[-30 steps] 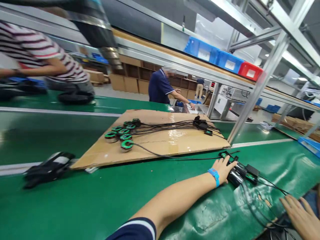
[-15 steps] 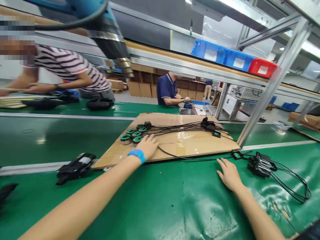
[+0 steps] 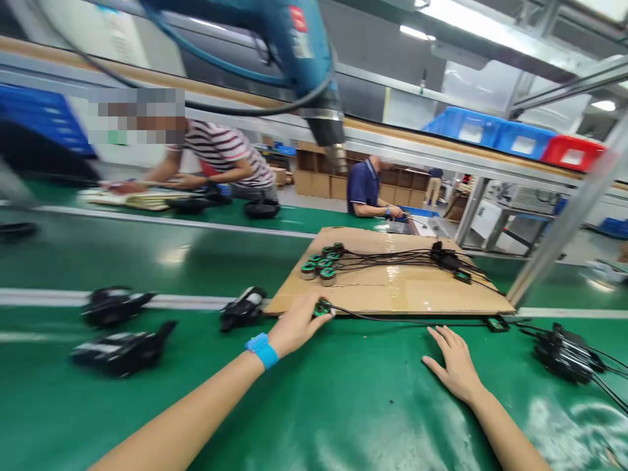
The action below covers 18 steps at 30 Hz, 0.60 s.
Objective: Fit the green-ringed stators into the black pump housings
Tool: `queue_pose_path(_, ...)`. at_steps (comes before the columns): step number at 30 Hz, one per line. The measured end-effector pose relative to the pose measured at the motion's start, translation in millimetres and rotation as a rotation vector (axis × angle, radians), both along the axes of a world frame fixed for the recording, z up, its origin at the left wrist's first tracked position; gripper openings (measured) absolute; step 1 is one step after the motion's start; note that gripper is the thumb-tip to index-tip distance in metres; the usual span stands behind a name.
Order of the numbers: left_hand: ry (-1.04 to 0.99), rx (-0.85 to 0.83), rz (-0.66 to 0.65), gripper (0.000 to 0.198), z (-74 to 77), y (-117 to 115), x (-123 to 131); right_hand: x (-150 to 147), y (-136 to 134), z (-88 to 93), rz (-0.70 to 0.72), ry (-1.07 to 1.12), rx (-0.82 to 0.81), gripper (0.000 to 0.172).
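My left hand (image 3: pixel 297 325) is closed around a small round motor stator (image 3: pixel 322 307) with green windings, at the front edge of the cardboard sheet (image 3: pixel 373 299). From it a black cable (image 3: pixel 392 319) runs right along the sheet's edge to a small green circuit board (image 3: pixel 497 323). My right hand (image 3: pixel 454 366) is palm down with fingers spread, over the green bench just below the cable, holding nothing. Several similar stators (image 3: pixel 324 263) are clustered on the cardboard, their cables leading right to black connectors and boards (image 3: pixel 445 258).
Black tool-like housings (image 3: pixel 120 351) lie on the bench at left, another (image 3: pixel 244 307) beside the cardboard. A black bundle with cables (image 3: pixel 564 353) lies at right. A blue heat gun or driver (image 3: pixel 314 72) hangs overhead. A metal post (image 3: pixel 564 222) stands at right. Co-workers are across the bench.
My left hand has come off the stator cluster and moved toward me with one stator, its cable trailing. My right hand stays open near the cable. The camera view has swung left.
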<state>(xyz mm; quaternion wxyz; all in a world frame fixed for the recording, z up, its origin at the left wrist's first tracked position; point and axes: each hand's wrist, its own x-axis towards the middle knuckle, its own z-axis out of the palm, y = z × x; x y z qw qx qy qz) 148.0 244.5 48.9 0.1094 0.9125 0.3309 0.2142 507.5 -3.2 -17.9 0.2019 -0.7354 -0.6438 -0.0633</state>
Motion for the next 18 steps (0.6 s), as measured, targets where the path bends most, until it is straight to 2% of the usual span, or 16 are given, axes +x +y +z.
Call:
queue_pose_path(2,0.002,-0.098,-0.087,0.034,-3.1,-22,-26,-18,-2,-0.9,0.096,0.006,-0.034,0.035)
queue_pose_path(3,0.015,-0.143,-0.138,0.036,-4.4,-32,-38,-28,-6,-1.1,0.145,0.010,-0.053,0.031)
queue_pose_path(6,0.067,-0.244,-0.259,0.042,-6.3,-55,-67,-55,-23,-1.8,0.295,-0.025,-0.070,0.029)
queue_pose_path(8,0.071,-0.264,-0.258,0.051,-4.5,-56,-77,-70,-29,-3.6,0.367,-0.113,0.001,0.037)
queue_pose_path(10,0.033,-0.227,-0.129,0.055,-0.6,-42,-80,-81,-25,-6.4,0.367,-0.213,0.097,0.055)
queue_pose_path(11,0.009,-0.191,-0.021,0.053,1.5,-31,-80,-85,-21,-7.9,0.352,-0.241,0.128,0.057)
queue_pose_path(13,-0.018,-0.114,0.222,0.049,4.4,-3,-80,-93,-10,-10.6,0.342,-0.234,0.122,0.042)
queue_pose_path(15,0.009,-0.075,0.405,0.047,4.7,23,-83,-101,-3,-11.6,0.410,-0.157,0.027,0.034)
queue_pose_path(18,0.094,-0.098,0.516,0.040,1.3,47,-96,-117,-11,-8.6,0.579,-0.014,-0.178,0.030)
